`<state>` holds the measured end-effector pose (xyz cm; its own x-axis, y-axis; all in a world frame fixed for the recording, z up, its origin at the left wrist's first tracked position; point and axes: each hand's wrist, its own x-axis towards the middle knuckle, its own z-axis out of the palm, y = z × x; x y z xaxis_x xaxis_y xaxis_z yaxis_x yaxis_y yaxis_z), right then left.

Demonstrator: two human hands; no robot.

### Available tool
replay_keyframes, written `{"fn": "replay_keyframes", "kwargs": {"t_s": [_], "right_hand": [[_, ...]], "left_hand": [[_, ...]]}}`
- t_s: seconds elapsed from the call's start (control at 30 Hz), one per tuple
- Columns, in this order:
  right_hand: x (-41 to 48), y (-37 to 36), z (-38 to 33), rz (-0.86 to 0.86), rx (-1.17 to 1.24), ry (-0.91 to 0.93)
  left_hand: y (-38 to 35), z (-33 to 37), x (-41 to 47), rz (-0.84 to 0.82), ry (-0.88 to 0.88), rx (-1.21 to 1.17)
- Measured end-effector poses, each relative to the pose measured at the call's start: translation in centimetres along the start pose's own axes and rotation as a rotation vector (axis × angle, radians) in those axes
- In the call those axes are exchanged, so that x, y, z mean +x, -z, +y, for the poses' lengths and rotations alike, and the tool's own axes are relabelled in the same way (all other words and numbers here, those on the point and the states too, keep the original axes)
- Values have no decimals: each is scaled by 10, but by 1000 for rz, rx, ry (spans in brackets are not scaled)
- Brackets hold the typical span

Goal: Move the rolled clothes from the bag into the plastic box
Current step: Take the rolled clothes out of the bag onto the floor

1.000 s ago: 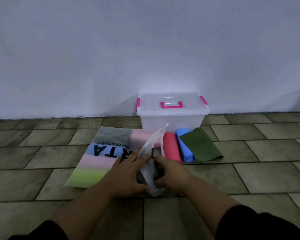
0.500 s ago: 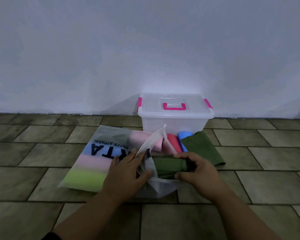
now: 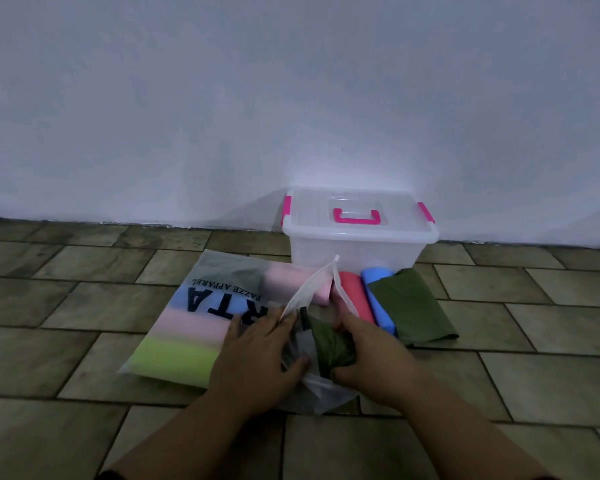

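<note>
Tiled floor (image 3: pixel 84 368), white wall behind. L hand (image 3: pixel 257 355) pins bag (image 3: pixel 194 306) mouth open; R hand (image 3: pixel 371 358) fingers (image 3: pixel 343 370) clamped on green roll (image 3: pixel 329 348), half out. Lidded plastic box (image 3: pixel 354 244) beyond fingers; red roll (image 3: pixel 352 296), blue roll (image 3: pixel 378 299) between.

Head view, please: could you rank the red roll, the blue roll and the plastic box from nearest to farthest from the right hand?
1. Red roll: just beyond the right hand.
2. Blue roll: right of the red one.
3. Plastic box: farthest back, against the wall.
</note>
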<state>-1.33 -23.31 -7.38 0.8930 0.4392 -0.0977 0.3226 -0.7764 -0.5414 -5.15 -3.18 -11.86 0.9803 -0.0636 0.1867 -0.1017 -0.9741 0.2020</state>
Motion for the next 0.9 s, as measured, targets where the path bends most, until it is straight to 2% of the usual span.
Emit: {"fn": "replay_keyframes", "kwargs": {"t_s": [0.07, 0.13, 0.2, 0.27, 0.37, 0.43, 0.5, 0.63, 0.8, 0.83, 0.9], "right_hand": [[2, 4, -7, 8, -107, 40], [4, 15, -13, 65, -94, 91], [5, 33, -15, 129, -37, 127], [4, 54, -9, 198, 140, 111], [5, 77, 17, 424, 420, -14], [11, 74, 32, 650, 381, -123], [18, 55, 39, 771, 245, -163], [24, 2, 41, 624, -42, -161], [30, -3, 34, 469, -269, -235], [28, -1, 32, 463, -280, -250], [16, 2, 23, 561, -227, -205]], "left_hand": [[1, 1, 0, 4, -2, -10], [2, 1, 0, 0, 1, -12], [2, 0, 1, -13, -2, 0], [1, 0, 1, -28, -10, 12], [-2, 0, 1, -33, -6, 21], [-4, 0, 1, -30, -2, 38], [-5, -1, 2, -26, 1, 45], [-4, 0, 1, -36, 3, 28], [0, -4, -3, -64, -15, 46], [0, -5, -4, -65, -13, 52], [-1, -6, -7, -69, -7, 54]]}}
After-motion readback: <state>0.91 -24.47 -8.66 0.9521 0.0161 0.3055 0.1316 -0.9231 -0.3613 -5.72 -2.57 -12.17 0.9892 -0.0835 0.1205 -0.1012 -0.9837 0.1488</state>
